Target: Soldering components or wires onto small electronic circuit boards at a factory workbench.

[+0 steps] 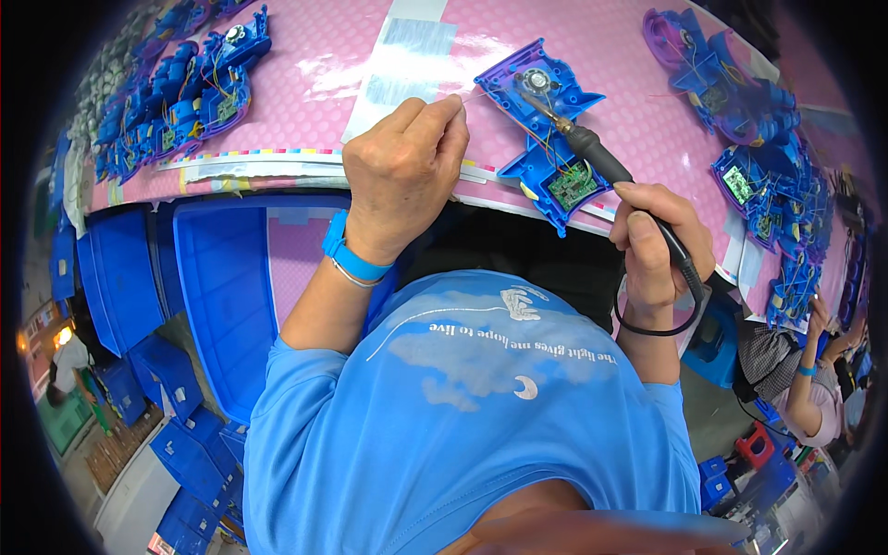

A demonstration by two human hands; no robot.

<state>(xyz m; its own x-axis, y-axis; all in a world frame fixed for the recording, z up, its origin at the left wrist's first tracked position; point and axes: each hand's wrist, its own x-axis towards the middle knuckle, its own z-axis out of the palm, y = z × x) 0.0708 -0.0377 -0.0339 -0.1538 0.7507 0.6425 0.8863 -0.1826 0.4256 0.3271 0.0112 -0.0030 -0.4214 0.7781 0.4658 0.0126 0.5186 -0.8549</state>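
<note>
My left hand (402, 162) is positioned over the near edge of the desk (314, 111), left of the workpiece. Its fingers are curled in, with thumb and forefinger pinched together on a thin strand (474, 93) that extends toward the workpiece. A blue band (355, 260) is fitted around my left wrist.

My right hand (661, 236) is closed around the dark handle of a soldering iron (597, 155), in a grip similar to that used for a pen. The iron points up and to the left; its cord (647, 332) loops below the hand.

The workpiece lies on the desk between and ahead of my hands. It consists of an upper blue shell (572, 93) with a purple edge, carrying a round speaker (537, 81), and a lower blue shell (529, 170), carrying a green circuit board (573, 185). Thin wires (551, 151) run between the two. The iron's tip is at the speaker; I cannot tell whether it makes contact.

Further blue shells are grouped at the left (176, 106) and right (772, 176) of the desk. A blue bin (225, 314) is located below the desk edge, to my left.
</note>
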